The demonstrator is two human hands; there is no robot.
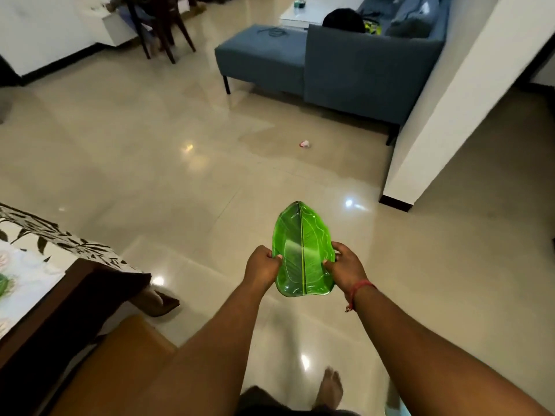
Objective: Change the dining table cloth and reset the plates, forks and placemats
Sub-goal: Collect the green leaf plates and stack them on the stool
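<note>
Over the tiled floor [180, 163], well apart from the table: green leaf-shaped plate [303, 250] carried level, tip pointing far. Left hand [262, 270] grips its left edge, fingers curled under the rim, thumb on top. Right hand [345, 265] grips the right edge the same way; red thread bracelet [359, 291] on that wrist. Plate appears empty.

Dining table [60, 301] at near left, only its corner in view. Leaf-print tablecloth [57, 238] lies on it and hangs over the far edge. On top sits a pale floral placemat [27, 274]; a green object at the frame's left edge could be another leaf plate, too cropped to confirm. Orange-brown chair seat [126, 349] near the table corner.

Progress estimate: a cloth is on and at least one placemat is laid, so the cloth step looks done or nearly so; whether this is the fresh cloth cannot be told. Plate in hand not yet placed. No forks visible. Rest of table out of view, so remaining settings unknown.

Background: blue sofa [345, 70] far right, small scrap [305, 143] on floor in front of it.
</note>
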